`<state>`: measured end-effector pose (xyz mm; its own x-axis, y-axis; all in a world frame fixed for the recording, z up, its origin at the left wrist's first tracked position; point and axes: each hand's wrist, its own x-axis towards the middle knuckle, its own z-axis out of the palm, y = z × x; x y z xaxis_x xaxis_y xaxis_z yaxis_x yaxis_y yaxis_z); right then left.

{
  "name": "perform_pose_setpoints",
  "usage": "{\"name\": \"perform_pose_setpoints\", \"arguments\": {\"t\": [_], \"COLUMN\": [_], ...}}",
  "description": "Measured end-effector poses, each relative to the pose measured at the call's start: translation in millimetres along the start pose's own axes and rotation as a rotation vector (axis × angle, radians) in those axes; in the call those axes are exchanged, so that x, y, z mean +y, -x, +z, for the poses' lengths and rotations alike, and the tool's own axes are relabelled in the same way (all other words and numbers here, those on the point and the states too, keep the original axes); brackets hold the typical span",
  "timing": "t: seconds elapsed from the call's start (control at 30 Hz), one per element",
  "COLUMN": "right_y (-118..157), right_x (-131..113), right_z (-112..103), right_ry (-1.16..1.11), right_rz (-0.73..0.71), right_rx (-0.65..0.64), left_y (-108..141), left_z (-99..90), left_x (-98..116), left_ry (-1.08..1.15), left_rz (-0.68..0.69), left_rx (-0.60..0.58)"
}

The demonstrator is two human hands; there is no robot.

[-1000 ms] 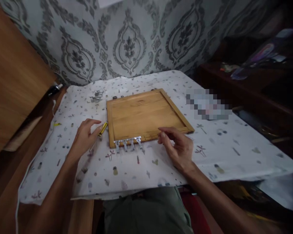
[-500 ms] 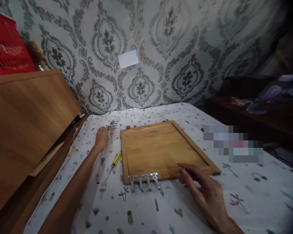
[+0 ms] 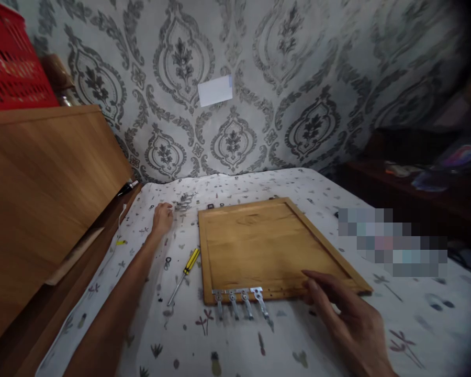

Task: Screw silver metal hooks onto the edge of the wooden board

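Observation:
My left hand [image 3: 164,217] is at the far left of the cloth, its fingers curled closed beside a small pile of metal brackets [image 3: 185,201]. Whatever it may hold is hidden. Over the near right edge of a framed wooden panel [image 3: 255,243] is my right hand [image 3: 347,314], thumb and forefinger drawn close together; I cannot make out anything between them. Several metal brackets [image 3: 232,297] are lined up along the panel's near left edge, their arms jutting out towards me. A screwdriver [image 3: 190,262] with a yellow and black handle lies left of the panel.
A patterned white cloth [image 3: 172,335] covers the work surface. On the left stands a wooden cabinet [image 3: 55,173] with a red basket [image 3: 15,63] on it. A dark shelf edge [image 3: 392,183] runs along the right. Small dark pieces lie behind the panel.
The view has shifted slightly, so the panel and brackets appear further right and lower. My left hand now sits a little further from the bracket pile. My right hand stays by the panel's edge.

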<state>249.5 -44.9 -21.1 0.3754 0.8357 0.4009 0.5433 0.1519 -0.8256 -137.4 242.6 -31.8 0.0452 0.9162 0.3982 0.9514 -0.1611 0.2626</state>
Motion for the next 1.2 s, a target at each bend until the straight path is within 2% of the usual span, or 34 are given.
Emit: {"name": "perform_pose_setpoints", "arguments": {"t": [0.27, 0.43, 0.7, 0.87, 1.0, 1.1, 1.2], "right_y": [-1, -4, -4, -5, -6, -5, -5], "right_x": [7, 3, 5, 3, 0, 0, 2], "right_z": [3, 2, 3, 4, 5, 7, 9], "right_ry": [0.034, 0.066, 0.091, 0.119, 0.14, 0.13, 0.109], "right_rz": [0.052, 0.081, 0.066, 0.07, 0.073, 0.076, 0.072], "right_rx": [0.03, 0.031, 0.011, -0.006, -0.014, -0.033, -0.035], "left_y": [-6, 2, 8, 8, 10, 17, 33], "left_z": [-10.8, -17.7, -22.9, -25.6, -31.6, -43.0, -61.7], "left_x": [12, 15, 11, 11, 10, 15, 29], "left_ry": [-0.075, -0.141, -0.119, 0.016, 0.206, 0.4, 0.612], "left_rz": [0.077, 0.138, 0.148, 0.102, 0.043, 0.028, 0.038], "left_rx": [-0.112, -0.175, -0.17, -0.153, -0.162, -0.232, -0.353]}}
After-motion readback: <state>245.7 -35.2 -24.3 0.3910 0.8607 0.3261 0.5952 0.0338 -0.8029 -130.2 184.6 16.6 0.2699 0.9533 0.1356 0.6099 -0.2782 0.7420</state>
